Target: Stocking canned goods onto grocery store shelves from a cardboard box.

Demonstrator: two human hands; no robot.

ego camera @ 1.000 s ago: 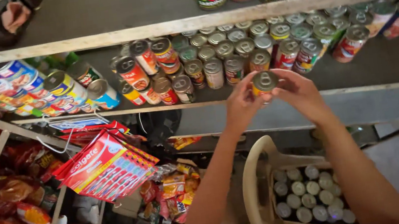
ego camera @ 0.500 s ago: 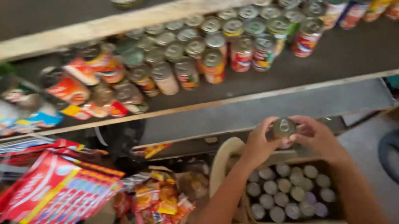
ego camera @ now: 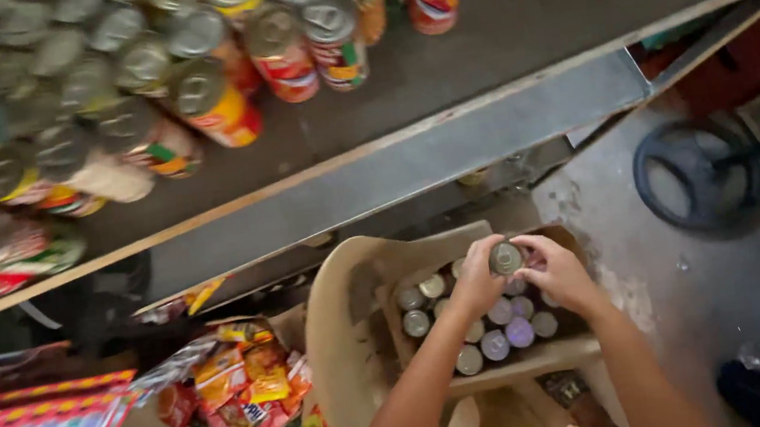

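Gripping one small can (ego camera: 505, 258) between them, the left hand (ego camera: 477, 279) and right hand (ego camera: 554, 269) close fingers on its sides, equally near; lid up, axis upright, directly above the carton (ego camera: 517, 362) of cans.

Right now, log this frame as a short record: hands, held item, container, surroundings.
Left hand: left hand grips a small can from its left side
Right hand: right hand holds the same can from the right
Container: cardboard box below the hands, with can tops showing, flap open
Shelf: wooden shelf above with labelled cans, blurred at left
Nearby: snack packets left of the box; fan base on the floor
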